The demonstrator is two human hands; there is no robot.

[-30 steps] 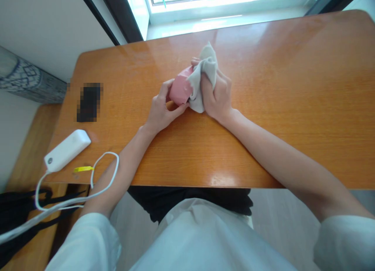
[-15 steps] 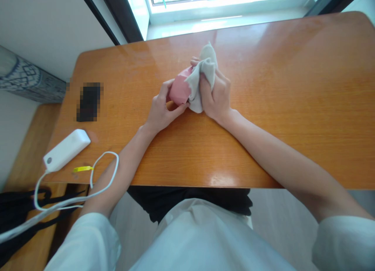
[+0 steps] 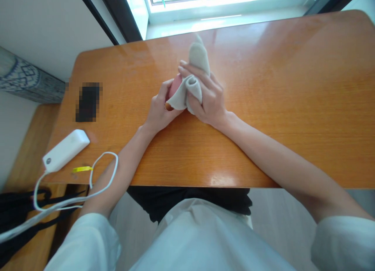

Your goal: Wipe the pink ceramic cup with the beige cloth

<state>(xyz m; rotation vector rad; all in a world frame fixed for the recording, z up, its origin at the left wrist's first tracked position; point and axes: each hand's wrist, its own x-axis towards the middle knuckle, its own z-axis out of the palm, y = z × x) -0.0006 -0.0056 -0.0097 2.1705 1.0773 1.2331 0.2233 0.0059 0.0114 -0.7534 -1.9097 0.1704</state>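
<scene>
My left hand point(image 3: 158, 111) grips a small pink object point(image 3: 175, 86) from below and from the left, just above the orange wooden table point(image 3: 263, 87). My right hand point(image 3: 206, 97) is closed on a pale grey cloth point(image 3: 190, 83) and presses it over the top and right side of the pink object. The cloth covers most of that object, so only a pink sliver shows beside my left thumb. One end of the cloth sticks up past my right fingers toward the window.
A white power bank point(image 3: 66, 149) lies at the table's left front corner, its white cable point(image 3: 99, 177) looping off the edge. A blurred dark item point(image 3: 88, 102) sits behind it. A window sill point(image 3: 222, 13) runs along the far side. A black bag strap point(image 3: 17, 212) hangs lower left.
My right hand has slid left with the cloth over the pink object, hiding most of it. My left hand has kept its grip in the same place.
</scene>
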